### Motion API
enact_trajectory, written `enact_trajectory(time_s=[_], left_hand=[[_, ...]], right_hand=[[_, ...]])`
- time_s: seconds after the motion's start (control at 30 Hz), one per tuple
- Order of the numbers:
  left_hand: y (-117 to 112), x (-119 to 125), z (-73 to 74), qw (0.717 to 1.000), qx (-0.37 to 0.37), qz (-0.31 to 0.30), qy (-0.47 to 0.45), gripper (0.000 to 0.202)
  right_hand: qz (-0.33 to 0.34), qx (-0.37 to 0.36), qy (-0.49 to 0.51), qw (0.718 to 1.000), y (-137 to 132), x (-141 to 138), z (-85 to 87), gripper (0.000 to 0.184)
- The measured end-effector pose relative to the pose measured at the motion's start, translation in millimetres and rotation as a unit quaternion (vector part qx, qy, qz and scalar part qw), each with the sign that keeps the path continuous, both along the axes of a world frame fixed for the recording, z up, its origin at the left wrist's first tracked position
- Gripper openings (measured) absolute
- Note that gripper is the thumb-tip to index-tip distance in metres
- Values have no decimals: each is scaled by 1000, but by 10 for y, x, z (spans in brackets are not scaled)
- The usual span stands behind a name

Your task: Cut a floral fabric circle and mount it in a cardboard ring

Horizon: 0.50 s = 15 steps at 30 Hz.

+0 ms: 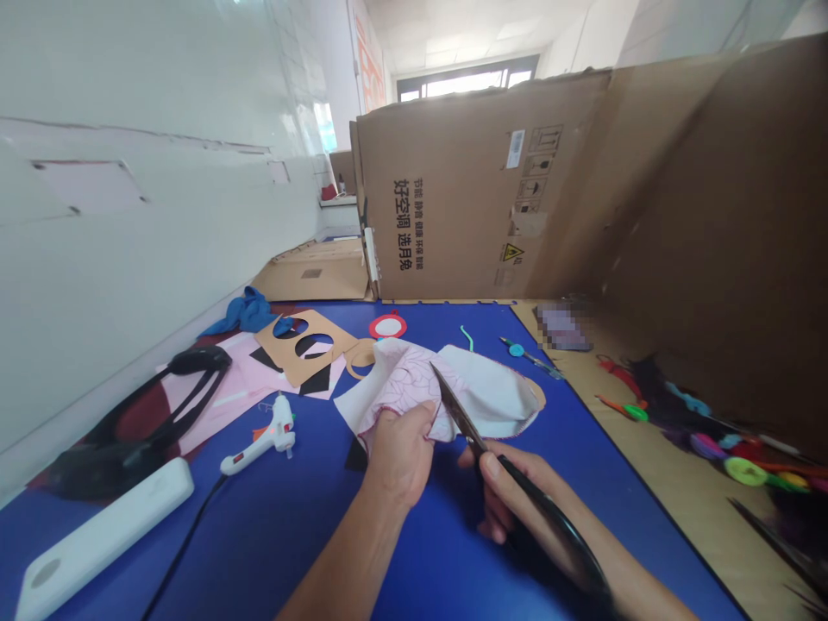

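Observation:
My left hand (402, 448) is closed on a piece of pale pink fabric (407, 379) with a fine line pattern and a white underside. Its fingers are partly hidden by the cloth. In my right hand (517, 492) is a pair of scissors (462, 414) with black handles. The blades point up and to the left, over the middle of the fabric, and look nearly closed. Whether they touch the cloth I cannot tell. The fabric's white part spreads to the right, with a reddish edge, over a tan piece (536, 395).
A white glue gun (262, 442) with a black cord lies left, near a long white device (103, 543) and black headphones (129, 431). Cut brown card (297, 366) lies beyond. A cardboard box (453, 198) stands behind; colourful trinkets (711, 444) lie along the right.

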<state>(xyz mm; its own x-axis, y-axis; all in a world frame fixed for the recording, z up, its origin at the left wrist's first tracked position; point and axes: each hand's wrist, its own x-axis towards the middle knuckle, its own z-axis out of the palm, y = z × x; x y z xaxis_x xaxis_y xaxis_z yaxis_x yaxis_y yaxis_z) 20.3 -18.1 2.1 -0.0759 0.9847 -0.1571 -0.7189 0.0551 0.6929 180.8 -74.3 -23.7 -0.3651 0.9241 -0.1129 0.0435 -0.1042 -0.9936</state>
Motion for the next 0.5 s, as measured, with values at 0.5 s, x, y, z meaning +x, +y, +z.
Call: enact_trajectory(time_s=[0.5], left_hand=[[4, -2, 24, 1000, 9, 3, 20, 65]], right_hand=[[4, 26, -47, 999, 41, 29, -61, 61]])
